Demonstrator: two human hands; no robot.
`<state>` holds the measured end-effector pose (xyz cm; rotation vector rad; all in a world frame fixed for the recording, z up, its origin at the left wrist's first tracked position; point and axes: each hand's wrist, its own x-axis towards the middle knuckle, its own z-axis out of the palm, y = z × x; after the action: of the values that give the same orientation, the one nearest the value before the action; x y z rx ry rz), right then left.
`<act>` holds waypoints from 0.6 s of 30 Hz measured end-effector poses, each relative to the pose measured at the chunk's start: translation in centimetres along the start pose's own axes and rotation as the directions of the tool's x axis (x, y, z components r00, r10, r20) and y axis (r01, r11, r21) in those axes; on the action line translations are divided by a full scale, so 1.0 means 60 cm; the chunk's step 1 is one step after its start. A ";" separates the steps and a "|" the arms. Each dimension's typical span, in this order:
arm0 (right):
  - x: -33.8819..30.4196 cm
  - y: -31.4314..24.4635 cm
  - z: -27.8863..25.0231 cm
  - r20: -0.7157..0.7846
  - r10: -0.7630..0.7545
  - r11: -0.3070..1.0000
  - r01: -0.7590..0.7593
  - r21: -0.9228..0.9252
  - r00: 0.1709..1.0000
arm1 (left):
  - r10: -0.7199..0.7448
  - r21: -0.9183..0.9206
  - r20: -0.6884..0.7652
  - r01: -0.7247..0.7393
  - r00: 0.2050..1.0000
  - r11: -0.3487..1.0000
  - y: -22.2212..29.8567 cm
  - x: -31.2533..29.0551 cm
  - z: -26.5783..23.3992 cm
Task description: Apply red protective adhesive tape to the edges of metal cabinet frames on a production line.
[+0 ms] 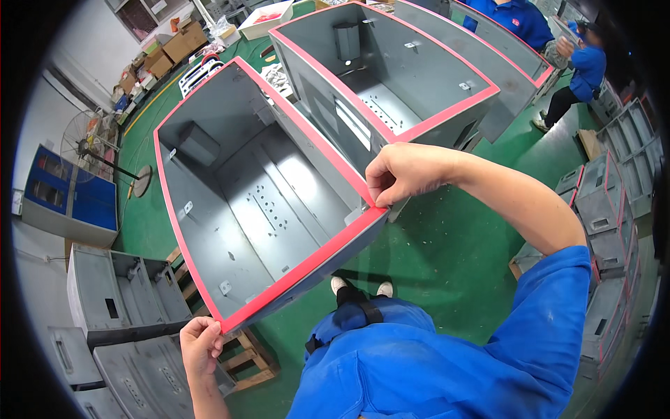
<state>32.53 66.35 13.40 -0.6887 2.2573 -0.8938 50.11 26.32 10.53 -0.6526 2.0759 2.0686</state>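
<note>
In front of me is a large open grey metal cabinet shell [237,105], lying with its opening upward. Red tape [300,271] runs along its rim, including the edge nearest me. At the near left corner, my left hand [200,343] pinches the tape between thumb and fingers. My right hand [412,171] is closed at the near right corner, its thumb and fingertips pressed together on the tape there. Its other fingers are curled in, and part of that corner is hidden behind them. Inside the shell are small brackets, a box-shaped fitting and a floor panel with several holes.
A second red-rimmed shell [453,126] stands close at the right, with a further grey panel [506,98] beyond. Two people in blue work at the far right. Grey cabinets [105,286] and a wooden pallet [251,363] are at left, a standing fan [87,143] behind. Stacked metal boxes [604,216] line the right.
</note>
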 end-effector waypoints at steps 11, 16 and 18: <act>-0.013 0.006 0.013 -0.125 -0.043 0.992 0.057 0.112 0.991 | -0.014 -0.017 -0.009 0.014 1.000 1.000 0.000 0.001 0.000; -0.020 0.040 0.038 -0.227 -0.027 0.911 0.117 0.395 0.973 | -0.021 -0.014 0.004 0.022 1.000 1.000 0.003 0.002 0.000; -0.027 0.044 0.046 -0.229 0.077 0.840 0.061 0.539 0.970 | -0.015 -0.020 0.004 0.015 1.000 1.000 0.000 0.003 -0.001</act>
<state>34.91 67.93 10.40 -0.3159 2.0407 -1.6037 49.95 26.23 10.45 -0.6647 2.0443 2.0835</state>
